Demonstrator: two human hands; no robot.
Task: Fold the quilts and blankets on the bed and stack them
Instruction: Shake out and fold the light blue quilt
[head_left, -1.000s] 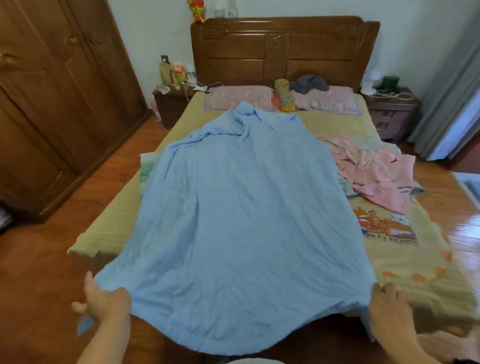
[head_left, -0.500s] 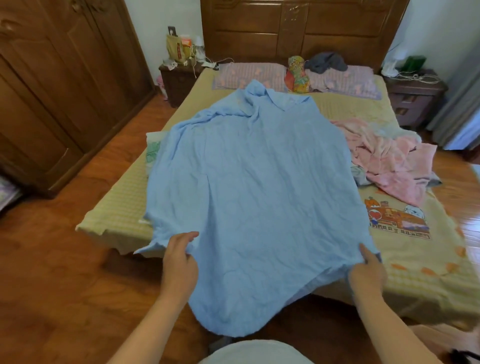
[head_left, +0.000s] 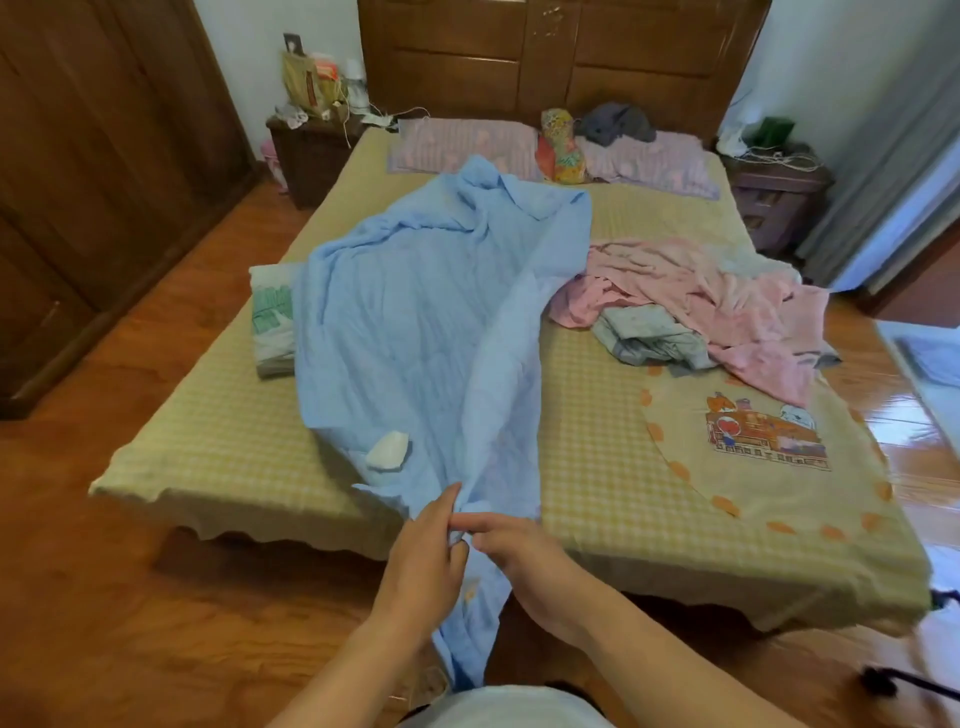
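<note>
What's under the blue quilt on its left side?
A folded white-and-green bundle sticks out from under the blue quilt, resting on the checked sheet. How far it extends underneath is hidden.

Head camera looks down from the foot of the bed (head_left: 597, 415).

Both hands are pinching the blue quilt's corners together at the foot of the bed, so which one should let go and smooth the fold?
Probably the left hand. The blue quilt lies doubled mostly on that side, so it could sweep the fold while the right hand keeps its grip on the joined corners.
</note>
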